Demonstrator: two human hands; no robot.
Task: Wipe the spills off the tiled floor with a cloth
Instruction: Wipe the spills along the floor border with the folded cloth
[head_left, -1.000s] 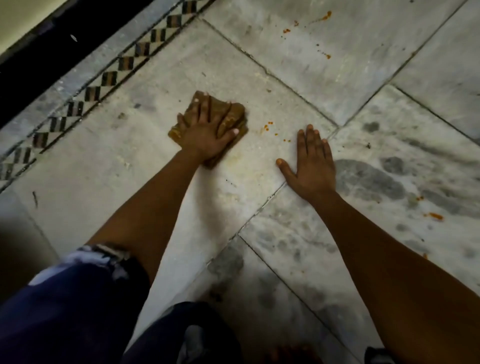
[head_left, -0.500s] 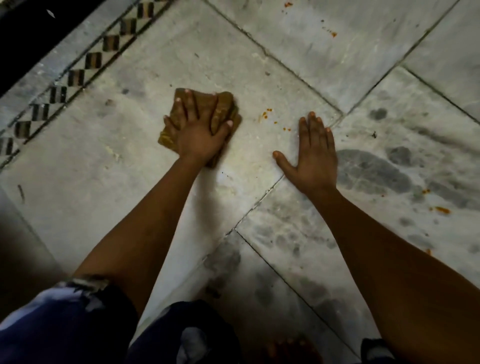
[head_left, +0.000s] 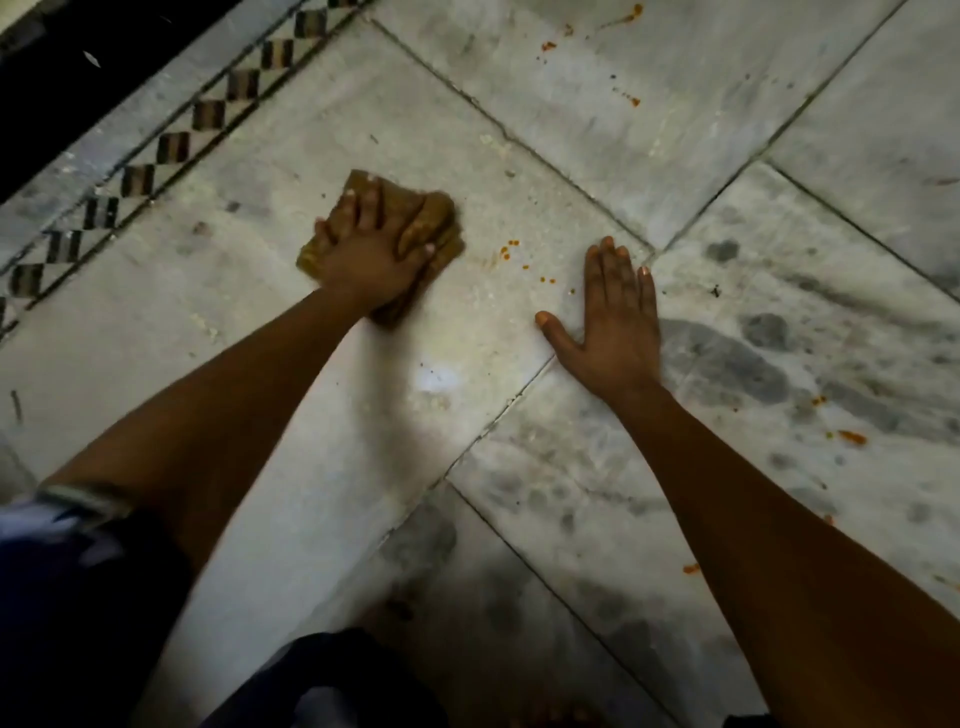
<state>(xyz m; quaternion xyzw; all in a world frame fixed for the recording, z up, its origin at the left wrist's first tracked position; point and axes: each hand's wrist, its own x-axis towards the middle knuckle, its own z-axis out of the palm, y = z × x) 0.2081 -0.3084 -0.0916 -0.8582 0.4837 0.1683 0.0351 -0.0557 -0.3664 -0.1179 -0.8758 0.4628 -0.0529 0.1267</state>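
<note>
Left hand (head_left: 371, 254) pressed flat on cloth (head_left: 415, 218), fingers closer than before; orange spots (head_left: 511, 249) at 3 o'clock remained — right hand (head_left: 610, 322) splayed, bracing.

Marble tiled floor (head_left: 519, 78), brown cloth (head_left: 415, 208), orange spills (head_left: 511, 248)
</note>
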